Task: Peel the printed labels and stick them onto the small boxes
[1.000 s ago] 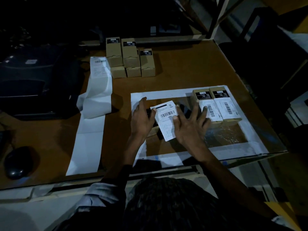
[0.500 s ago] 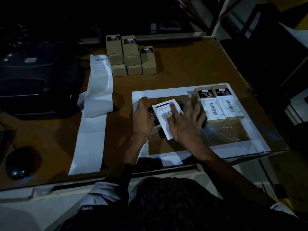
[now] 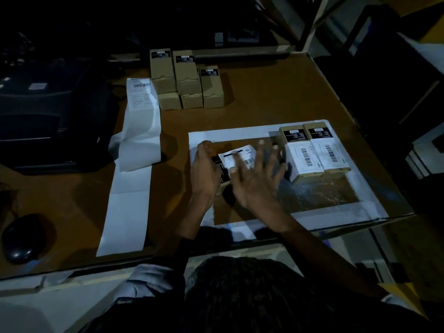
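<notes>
The left hand [image 3: 204, 169] grips the small brown cardboard box [image 3: 222, 175]; the right hand [image 3: 254, 179], fingers spread, should smooth the white barcode label [image 3: 240, 156] outward, flat.

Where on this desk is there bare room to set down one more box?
Bare brown desk lies between the unlabelled boxes at the back and the white-bordered mat. The mat's shiny patch in front of the two labelled boxes is free. It is crowded around both hands.

Mouse [image 3: 20, 239]; printer [image 3: 48, 116] (dark, left).
</notes>
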Demonstrator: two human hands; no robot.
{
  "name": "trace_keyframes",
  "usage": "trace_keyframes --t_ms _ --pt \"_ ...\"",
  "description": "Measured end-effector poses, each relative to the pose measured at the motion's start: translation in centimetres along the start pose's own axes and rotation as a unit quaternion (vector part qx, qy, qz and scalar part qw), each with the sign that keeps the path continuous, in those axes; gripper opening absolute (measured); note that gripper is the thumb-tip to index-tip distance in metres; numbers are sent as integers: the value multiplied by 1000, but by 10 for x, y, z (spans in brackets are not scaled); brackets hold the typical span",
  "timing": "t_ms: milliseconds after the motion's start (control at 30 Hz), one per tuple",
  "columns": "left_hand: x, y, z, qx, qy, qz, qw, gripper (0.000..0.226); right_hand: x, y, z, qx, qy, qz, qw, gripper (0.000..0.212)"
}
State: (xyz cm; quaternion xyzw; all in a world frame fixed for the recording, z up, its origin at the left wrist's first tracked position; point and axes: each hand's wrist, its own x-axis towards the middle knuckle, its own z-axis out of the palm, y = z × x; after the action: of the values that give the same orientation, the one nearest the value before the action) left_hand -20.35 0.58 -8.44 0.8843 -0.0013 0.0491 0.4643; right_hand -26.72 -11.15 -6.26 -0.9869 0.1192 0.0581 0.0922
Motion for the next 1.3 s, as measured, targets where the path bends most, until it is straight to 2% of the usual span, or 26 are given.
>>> trace_keyframes --t_ms 100,300,400,500,600,700,900,1100,1300 --pt "-3 2 -1 -4 2 3 1000 41 -4 -5 4 -11 12 -45 999 61" --pt "-3 4 -2 -9 11 -8 1000 51 12 39 -6 -7 35 48 998 61" --pt "-4 5 -2 -8 8 -7 1000 46 -2 10 2 2 8 2 1000 62" --pt "-3 6 -2 -3 4 -17 1000 40 -19 -6 9 6 28 -68 997 58" --pt "-4 10 -4 -3 7 -27 1000 46 -16 15 5 4 19 -19 1000 56" --pt "-6 10 -4 -1 12 -22 1000 50 -14 31 4 10 43 32 999 58" --pt "-3 8 -3 3 2 -21 1000 51 -33 9 22 -6 32 -70 997 60" --pt "-2 5 -4 4 -4 -12 1000 60 -27 43 17 4 71 27 997 62" --pt "6 6 -8 25 -33 9 999 62 -31 48 14 34 67 55 996 78"
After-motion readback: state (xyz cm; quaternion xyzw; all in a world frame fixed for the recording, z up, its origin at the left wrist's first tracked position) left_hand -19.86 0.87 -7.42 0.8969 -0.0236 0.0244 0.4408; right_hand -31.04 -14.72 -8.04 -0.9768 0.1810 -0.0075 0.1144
